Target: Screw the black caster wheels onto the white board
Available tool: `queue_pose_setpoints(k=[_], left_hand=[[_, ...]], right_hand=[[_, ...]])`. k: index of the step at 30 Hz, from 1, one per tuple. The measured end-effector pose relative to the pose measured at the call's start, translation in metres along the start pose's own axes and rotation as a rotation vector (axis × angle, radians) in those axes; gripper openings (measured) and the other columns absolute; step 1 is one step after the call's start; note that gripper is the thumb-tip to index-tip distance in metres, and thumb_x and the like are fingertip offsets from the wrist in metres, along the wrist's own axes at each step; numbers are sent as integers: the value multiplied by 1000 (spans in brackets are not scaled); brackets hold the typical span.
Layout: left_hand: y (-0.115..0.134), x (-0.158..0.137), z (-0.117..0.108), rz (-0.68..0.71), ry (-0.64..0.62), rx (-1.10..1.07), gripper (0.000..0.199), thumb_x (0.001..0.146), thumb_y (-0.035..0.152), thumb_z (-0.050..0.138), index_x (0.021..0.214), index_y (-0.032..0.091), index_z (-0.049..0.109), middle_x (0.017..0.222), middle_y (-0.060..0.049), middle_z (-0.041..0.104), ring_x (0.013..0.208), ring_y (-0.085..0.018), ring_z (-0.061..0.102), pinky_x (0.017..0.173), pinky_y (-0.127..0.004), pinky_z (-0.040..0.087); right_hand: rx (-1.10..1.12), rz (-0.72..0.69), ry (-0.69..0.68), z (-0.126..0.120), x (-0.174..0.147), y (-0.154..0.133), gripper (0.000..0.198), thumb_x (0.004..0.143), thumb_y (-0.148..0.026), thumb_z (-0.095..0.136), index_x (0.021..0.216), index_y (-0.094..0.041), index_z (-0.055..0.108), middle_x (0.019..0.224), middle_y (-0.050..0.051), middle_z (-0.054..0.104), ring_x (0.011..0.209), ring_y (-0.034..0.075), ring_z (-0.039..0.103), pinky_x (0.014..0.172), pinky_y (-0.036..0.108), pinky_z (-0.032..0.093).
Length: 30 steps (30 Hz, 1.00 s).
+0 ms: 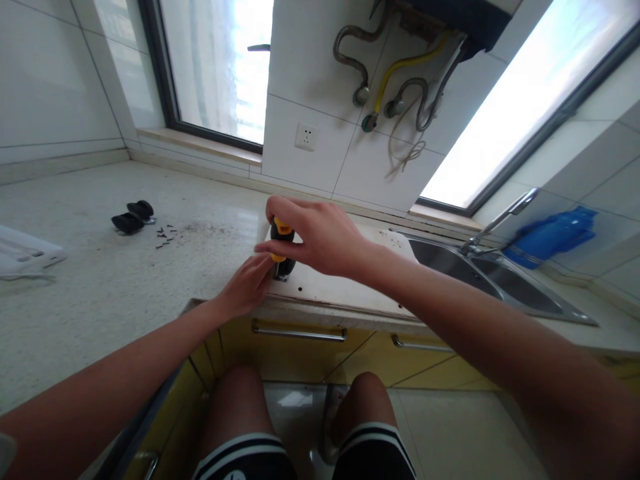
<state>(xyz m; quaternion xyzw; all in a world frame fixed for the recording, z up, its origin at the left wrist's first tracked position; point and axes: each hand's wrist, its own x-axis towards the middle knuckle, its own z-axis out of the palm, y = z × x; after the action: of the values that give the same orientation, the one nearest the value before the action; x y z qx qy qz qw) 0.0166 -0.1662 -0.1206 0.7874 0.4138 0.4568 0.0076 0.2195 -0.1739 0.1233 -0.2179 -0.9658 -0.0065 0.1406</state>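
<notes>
My right hand is wrapped round the black and yellow handle of a screwdriver, held upright over the left end of a white board. Under it, at the board's near left corner, a black caster with a metal plate is partly hidden. My left hand is closed at the caster's left side, its fingertips mostly behind the tool. Dark holes show along the board's near edge. Two more black casters lie on the counter to the left, beside several small dark screws.
The speckled counter carries a white plastic piece at far left. At right are a steel sink, a faucet and a blue bag. Yellow drawers with metal handles sit below, above my knees.
</notes>
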Motion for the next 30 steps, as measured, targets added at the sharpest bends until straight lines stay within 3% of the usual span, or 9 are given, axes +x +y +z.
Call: queue_pose_setpoints(k=[2, 7, 12, 16, 18, 21, 26, 28, 30], left_hand=[[-2, -1, 1, -3, -4, 21, 48, 99, 10, 46, 142, 21, 66, 130, -14, 77, 116, -31, 74, 97, -45, 61], [0, 0, 0, -11, 8, 52, 45, 103, 10, 45, 141, 21, 65, 126, -14, 77, 109, -30, 74, 96, -44, 60], [3, 1, -2, -18, -10, 43, 49, 101, 9, 46, 144, 21, 65, 129, -13, 76, 113, -30, 73, 98, -44, 61], [3, 1, -1, -20, -4, 40, 56, 101, 8, 45, 151, 22, 64, 130, -13, 76, 115, -29, 73, 101, -44, 61], [1, 1, 1, -6, 13, 41, 54, 100, 8, 45, 149, 22, 65, 131, -13, 76, 118, -30, 74, 101, -44, 61], [-2, 0, 4, 16, 38, 50, 41, 102, 10, 45, 134, 20, 69, 125, -15, 79, 114, -32, 75, 96, -46, 62], [-7, -3, 6, 26, 35, 48, 38, 101, 9, 45, 128, 20, 69, 115, -13, 80, 106, -30, 76, 95, -44, 61], [-8, -4, 6, 30, 28, 54, 38, 100, 9, 45, 127, 21, 69, 114, -13, 80, 105, -30, 76, 93, -44, 61], [-8, -3, 5, 30, 27, 60, 36, 100, 10, 45, 124, 20, 70, 115, -14, 80, 106, -32, 76, 93, -45, 61]], right_hand=[[-66, 88, 31, 3, 0, -5, 37, 112, -58, 62, 124, -23, 61, 118, 5, 77, 86, 18, 58, 70, 35, 26], [87, -140, -120, 0, 2, -4, 26, 110, -24, 63, 136, -23, 60, 135, 6, 74, 110, 18, 64, 83, 33, 38], [-79, 87, 57, 3, 6, -1, 35, 113, -56, 60, 122, -23, 66, 115, 5, 77, 90, 19, 60, 71, 35, 29], [12, -140, -132, -7, 9, -4, 23, 110, -28, 65, 133, -24, 66, 135, 6, 73, 108, 18, 64, 81, 32, 35], [-52, -79, -90, -6, 9, -10, 20, 116, -37, 59, 129, -25, 68, 130, 4, 75, 104, 18, 64, 77, 34, 32], [-232, 99, -4, 0, 5, -21, 47, 117, -65, 45, 122, -25, 68, 117, 4, 78, 92, 20, 62, 68, 37, 21], [-169, -40, -208, -8, 2, -27, 32, 110, -34, 69, 140, -25, 61, 138, 5, 76, 106, 20, 67, 67, 34, 25], [-195, 3, -164, -6, 4, -26, 33, 112, -46, 67, 137, -26, 62, 124, 4, 81, 95, 21, 68, 67, 34, 23], [-283, 113, -79, 1, 6, -24, 54, 110, -73, 57, 131, -24, 64, 103, 7, 81, 82, 22, 65, 66, 35, 20]])
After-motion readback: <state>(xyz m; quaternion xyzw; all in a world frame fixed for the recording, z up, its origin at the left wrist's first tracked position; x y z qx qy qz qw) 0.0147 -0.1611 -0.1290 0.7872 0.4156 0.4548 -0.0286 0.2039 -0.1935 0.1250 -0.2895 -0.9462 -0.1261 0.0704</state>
